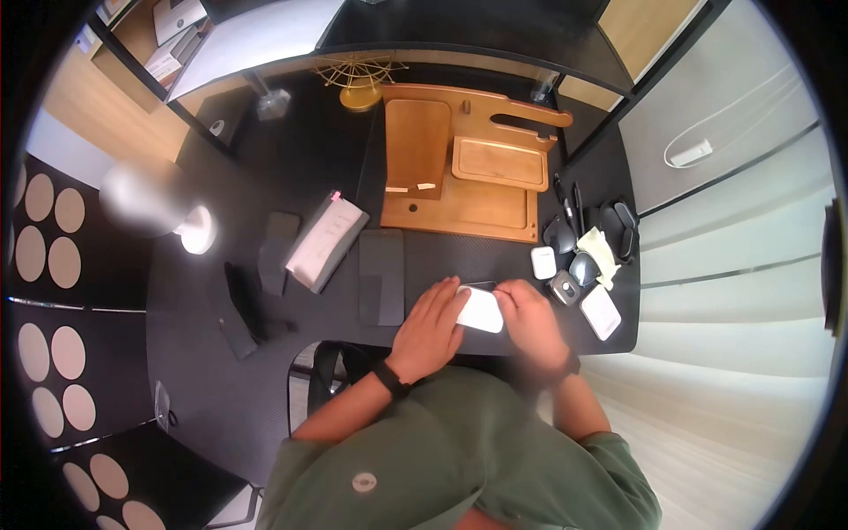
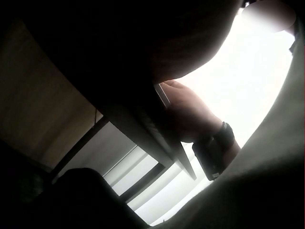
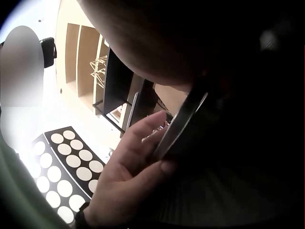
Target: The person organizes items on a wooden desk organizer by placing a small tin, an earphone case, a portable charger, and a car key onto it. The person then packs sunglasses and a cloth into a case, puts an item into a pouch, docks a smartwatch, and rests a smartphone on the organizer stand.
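Observation:
A white rounded rectangular object point(image 1: 480, 310) is held between both hands near the front edge of the black desk. The left hand point(image 1: 429, 329) grips its left end, thumb on top; in the right wrist view this hand point(image 3: 128, 176) has thumb and fingers on either side of the thin slab point(image 3: 181, 125). The right hand point(image 1: 533, 329) pinches the upper right side in the head view. Seen from the left wrist, the right hand point(image 2: 188, 112) touches the slab's edge point(image 2: 162, 95); its fingertips are partly hidden. A thin dark edge point(image 1: 481, 284) shows just behind the white object.
A dark flat case point(image 1: 382, 278) and a pink-white box point(image 1: 327, 243) lie left of the hands. Behind stands a wooden organizer point(image 1: 468, 208). To the right are a white earbud case point(image 1: 543, 262), sunglasses point(image 1: 559, 235), and a white slab point(image 1: 601, 312). A lamp base point(image 1: 198, 230) stands left.

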`<action>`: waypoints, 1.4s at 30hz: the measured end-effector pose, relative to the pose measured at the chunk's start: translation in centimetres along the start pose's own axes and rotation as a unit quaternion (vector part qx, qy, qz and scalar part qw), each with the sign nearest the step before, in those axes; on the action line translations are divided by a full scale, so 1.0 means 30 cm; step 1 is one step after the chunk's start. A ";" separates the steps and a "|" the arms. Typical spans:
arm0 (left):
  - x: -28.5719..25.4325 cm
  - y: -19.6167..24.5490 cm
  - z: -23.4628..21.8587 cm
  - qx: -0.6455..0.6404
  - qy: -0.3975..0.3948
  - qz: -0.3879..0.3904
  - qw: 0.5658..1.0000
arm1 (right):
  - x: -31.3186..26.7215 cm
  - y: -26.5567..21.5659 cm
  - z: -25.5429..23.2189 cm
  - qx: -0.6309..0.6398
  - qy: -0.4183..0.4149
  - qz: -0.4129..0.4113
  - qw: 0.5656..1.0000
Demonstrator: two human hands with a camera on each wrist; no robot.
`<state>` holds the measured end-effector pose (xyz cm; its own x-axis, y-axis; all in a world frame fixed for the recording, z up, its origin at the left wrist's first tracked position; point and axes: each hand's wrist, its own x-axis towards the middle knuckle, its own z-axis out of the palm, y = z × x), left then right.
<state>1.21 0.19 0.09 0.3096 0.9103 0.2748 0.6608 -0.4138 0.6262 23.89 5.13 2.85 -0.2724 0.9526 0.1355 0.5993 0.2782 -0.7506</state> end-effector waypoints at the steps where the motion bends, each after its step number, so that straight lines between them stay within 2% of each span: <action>1: 0.000 -0.002 0.000 -0.001 -0.001 -0.001 1.000 | 0.006 -0.022 -0.003 -0.017 -0.003 -0.008 1.000; 5: 0.004 -0.005 -0.004 0.003 -0.006 0.006 1.000 | 0.001 -0.006 0.003 -0.043 0.027 -0.032 0.998; 7: 0.004 -0.003 -0.004 0.001 -0.009 0.005 1.000 | -0.016 -0.041 -0.042 0.004 -0.043 0.068 0.997; 8: 0.005 -0.003 -0.003 0.003 -0.007 0.005 1.000 | -0.022 -0.057 -0.062 0.004 -0.044 0.069 0.997; 10: 0.005 -0.003 -0.002 0.003 -0.007 0.004 1.000 | -0.036 -0.073 -0.093 -0.032 -0.089 -0.056 0.994; 11: 0.005 -0.004 -0.001 0.003 -0.008 0.003 1.000 | -0.045 -0.064 -0.100 -0.022 -0.135 -0.042 0.990; 14: 0.005 -0.004 0.003 0.006 -0.009 0.004 1.000 | -0.047 -0.032 -0.087 -0.053 -0.134 -0.074 0.987; 18: 0.003 -0.006 0.006 0.011 -0.002 0.006 1.000 | -0.017 -0.024 -0.080 -0.063 -0.123 -0.086 0.987; 26: -0.017 -0.031 0.024 -0.039 0.015 0.010 0.999 | 0.036 -0.062 -0.113 -0.077 -0.202 -0.085 0.973; 33: -0.008 -0.022 0.015 -0.039 0.015 0.008 0.999 | 0.038 -0.043 -0.099 -0.075 -0.175 -0.104 0.976; 42: -0.017 -0.033 0.017 -0.052 0.010 0.025 0.998 | 0.049 -0.035 -0.110 -0.044 -0.211 -0.073 0.974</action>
<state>0.74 0.13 -1.04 0.3261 0.8887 0.3224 0.5705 -0.4569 0.6825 25.35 6.63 5.96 -0.6333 0.7719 -0.0550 0.5885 0.4342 -0.6820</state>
